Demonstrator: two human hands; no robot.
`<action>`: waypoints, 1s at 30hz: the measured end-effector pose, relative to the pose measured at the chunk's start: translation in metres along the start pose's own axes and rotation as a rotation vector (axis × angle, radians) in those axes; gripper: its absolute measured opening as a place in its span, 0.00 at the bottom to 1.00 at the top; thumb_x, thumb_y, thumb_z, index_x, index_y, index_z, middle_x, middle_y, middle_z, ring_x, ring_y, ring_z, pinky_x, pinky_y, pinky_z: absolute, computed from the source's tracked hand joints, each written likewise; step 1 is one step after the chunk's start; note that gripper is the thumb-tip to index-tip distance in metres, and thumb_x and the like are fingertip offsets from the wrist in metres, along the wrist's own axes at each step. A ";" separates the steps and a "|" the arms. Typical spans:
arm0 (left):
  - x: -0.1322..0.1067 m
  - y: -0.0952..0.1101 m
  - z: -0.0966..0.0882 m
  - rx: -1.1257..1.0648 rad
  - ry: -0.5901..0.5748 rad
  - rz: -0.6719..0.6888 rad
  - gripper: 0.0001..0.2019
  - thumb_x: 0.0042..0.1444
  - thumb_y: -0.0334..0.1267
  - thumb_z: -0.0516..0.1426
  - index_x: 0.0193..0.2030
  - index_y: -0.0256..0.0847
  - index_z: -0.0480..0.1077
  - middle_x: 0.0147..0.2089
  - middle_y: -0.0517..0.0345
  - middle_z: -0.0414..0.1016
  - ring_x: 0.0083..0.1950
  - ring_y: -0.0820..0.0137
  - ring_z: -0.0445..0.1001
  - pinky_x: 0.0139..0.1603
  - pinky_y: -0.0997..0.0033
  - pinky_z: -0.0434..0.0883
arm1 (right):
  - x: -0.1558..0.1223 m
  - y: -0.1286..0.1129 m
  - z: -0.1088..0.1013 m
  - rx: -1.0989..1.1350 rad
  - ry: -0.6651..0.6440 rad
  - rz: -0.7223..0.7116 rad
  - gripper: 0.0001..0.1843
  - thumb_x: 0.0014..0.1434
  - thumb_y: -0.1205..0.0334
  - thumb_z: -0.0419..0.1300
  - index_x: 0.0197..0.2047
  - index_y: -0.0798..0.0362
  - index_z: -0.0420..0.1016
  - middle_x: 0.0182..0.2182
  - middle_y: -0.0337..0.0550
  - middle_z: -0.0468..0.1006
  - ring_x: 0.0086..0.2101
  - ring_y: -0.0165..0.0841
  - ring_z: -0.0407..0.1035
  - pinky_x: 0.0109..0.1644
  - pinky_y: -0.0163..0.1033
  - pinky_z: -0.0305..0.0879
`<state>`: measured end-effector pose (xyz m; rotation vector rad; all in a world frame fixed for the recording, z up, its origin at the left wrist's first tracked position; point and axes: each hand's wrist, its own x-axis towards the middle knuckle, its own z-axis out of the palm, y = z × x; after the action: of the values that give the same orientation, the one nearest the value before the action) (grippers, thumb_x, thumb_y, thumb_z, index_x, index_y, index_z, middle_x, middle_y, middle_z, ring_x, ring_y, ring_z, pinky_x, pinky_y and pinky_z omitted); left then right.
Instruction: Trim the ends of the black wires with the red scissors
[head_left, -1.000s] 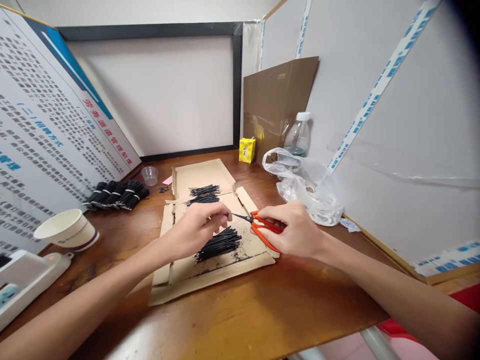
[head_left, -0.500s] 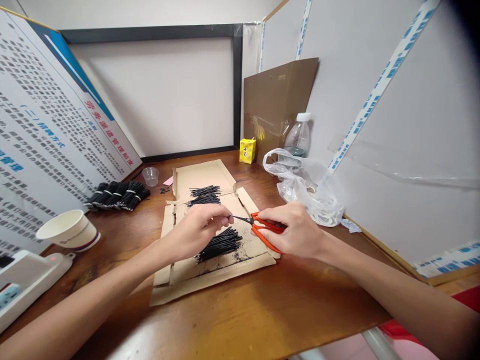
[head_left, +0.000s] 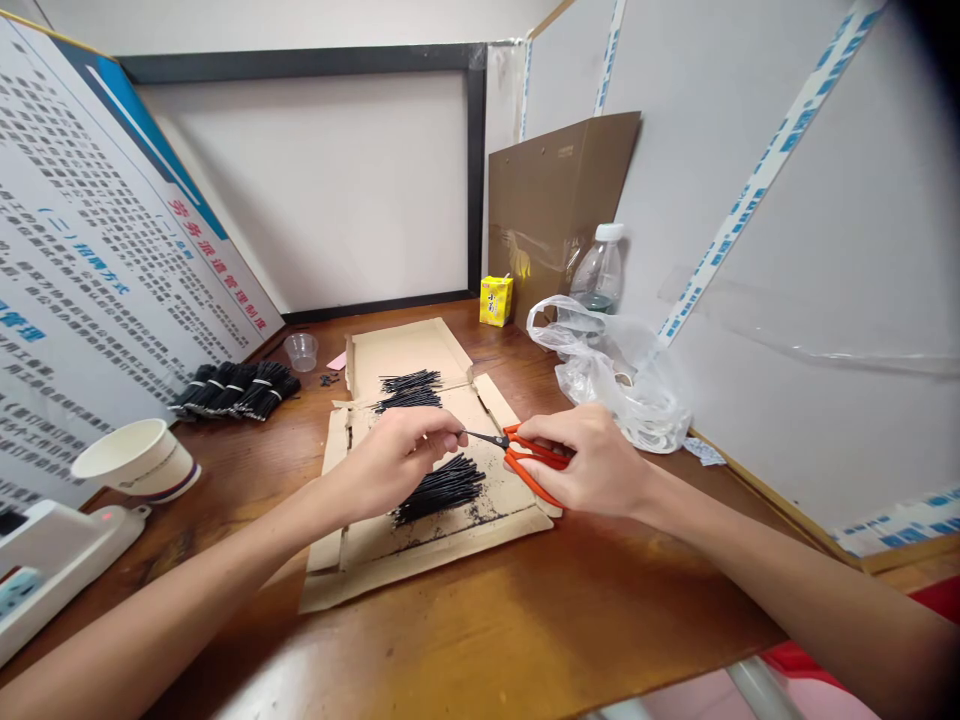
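My right hand (head_left: 589, 455) grips orange-handled scissors (head_left: 536, 485), whose narrow dark blades point left. Their tips meet the pinched fingers of my left hand (head_left: 401, 455). Between that thumb and forefinger is a thin black wire, mostly hidden by the fingers. Just below my hands, a pile of short black wires (head_left: 450, 487) lies on a flattened cardboard sheet (head_left: 420, 350). Farther back on the same sheet are two smaller piles of black wires (head_left: 409, 382). Tiny black scraps are scattered around the near pile.
Tied black wire bundles (head_left: 234, 390) lie at the left, near a clear plastic cup (head_left: 301, 352). Closer are a paper cup (head_left: 139, 458) and a white power strip (head_left: 71, 560). A plastic bag (head_left: 637, 385), a bottle (head_left: 598, 270) and a yellow box (head_left: 495, 302) stand at the right.
Both hands and the scissors hold nearly the same place. The whole view has shifted very slightly; nothing has been let go or picked up.
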<state>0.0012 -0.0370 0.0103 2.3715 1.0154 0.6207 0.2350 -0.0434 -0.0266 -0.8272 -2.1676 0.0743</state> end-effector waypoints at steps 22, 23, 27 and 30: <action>0.000 -0.001 0.000 0.023 0.002 -0.010 0.09 0.64 0.34 0.51 0.36 0.36 0.71 0.33 0.58 0.74 0.31 0.75 0.70 0.32 0.76 0.67 | -0.001 0.000 0.000 -0.026 -0.019 -0.011 0.11 0.56 0.62 0.56 0.28 0.57 0.77 0.15 0.35 0.68 0.16 0.23 0.54 0.22 0.31 0.51; 0.000 0.000 0.000 0.028 0.004 -0.008 0.10 0.64 0.34 0.51 0.36 0.36 0.71 0.33 0.58 0.74 0.31 0.75 0.70 0.32 0.76 0.67 | -0.001 0.001 0.000 -0.035 -0.020 -0.013 0.11 0.56 0.62 0.56 0.28 0.57 0.77 0.15 0.36 0.69 0.16 0.23 0.55 0.22 0.31 0.52; 0.003 -0.004 -0.004 0.092 0.015 0.012 0.10 0.63 0.32 0.50 0.37 0.37 0.72 0.33 0.56 0.76 0.32 0.73 0.71 0.34 0.74 0.68 | -0.002 0.004 0.001 -0.072 0.005 -0.010 0.11 0.57 0.64 0.55 0.30 0.56 0.78 0.17 0.38 0.73 0.17 0.24 0.60 0.24 0.31 0.53; 0.006 -0.023 -0.008 0.204 0.047 0.024 0.09 0.61 0.32 0.52 0.38 0.37 0.74 0.35 0.54 0.78 0.34 0.71 0.73 0.36 0.72 0.68 | -0.001 0.006 0.001 -0.065 0.049 0.010 0.10 0.56 0.64 0.55 0.28 0.56 0.77 0.16 0.36 0.71 0.17 0.23 0.58 0.23 0.32 0.51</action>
<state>-0.0117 -0.0163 0.0044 2.5596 1.1188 0.6098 0.2376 -0.0386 -0.0299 -0.8686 -2.1290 -0.0118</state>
